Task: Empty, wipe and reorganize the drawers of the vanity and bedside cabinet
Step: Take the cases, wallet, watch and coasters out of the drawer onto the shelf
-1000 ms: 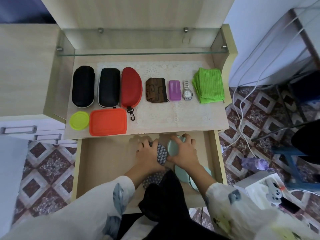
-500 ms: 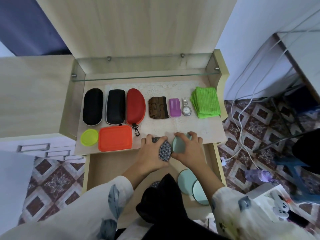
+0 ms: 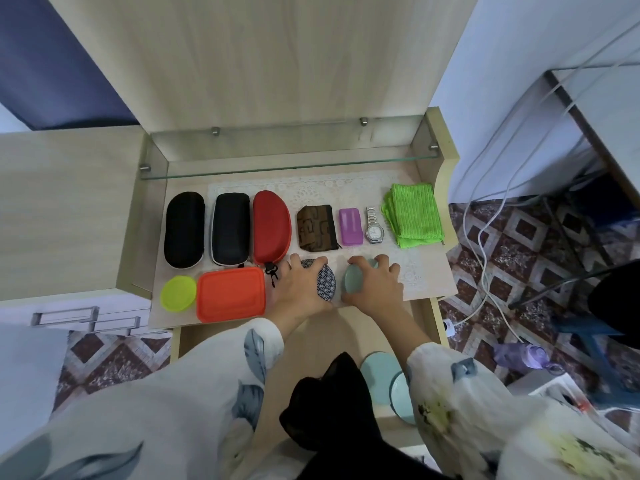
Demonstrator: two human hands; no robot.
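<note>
My left hand (image 3: 300, 292) grips a round navy patterned case (image 3: 326, 282) at the front of the vanity top (image 3: 429, 278). Beside it my right hand (image 3: 376, 286) grips a pale teal round compact (image 3: 353, 282), also on the vanity top. Below my arms the open drawer (image 3: 221, 341) holds two more teal round compacts (image 3: 381, 374), partly hidden by my right sleeve.
Lined up on the vanity top are two black glasses cases (image 3: 183, 228), a red case (image 3: 271, 226), a brown pouch (image 3: 317, 227), a purple box (image 3: 350, 226), a watch (image 3: 374, 226), a green cloth (image 3: 412, 214), an orange box (image 3: 230, 293) and a yellow-green lid (image 3: 178, 293). Cables trail on the floor at right.
Both hands lifted the navy case and the teal compact out of the drawer and carried them up onto the front of the vanity top, moving slightly apart.
</note>
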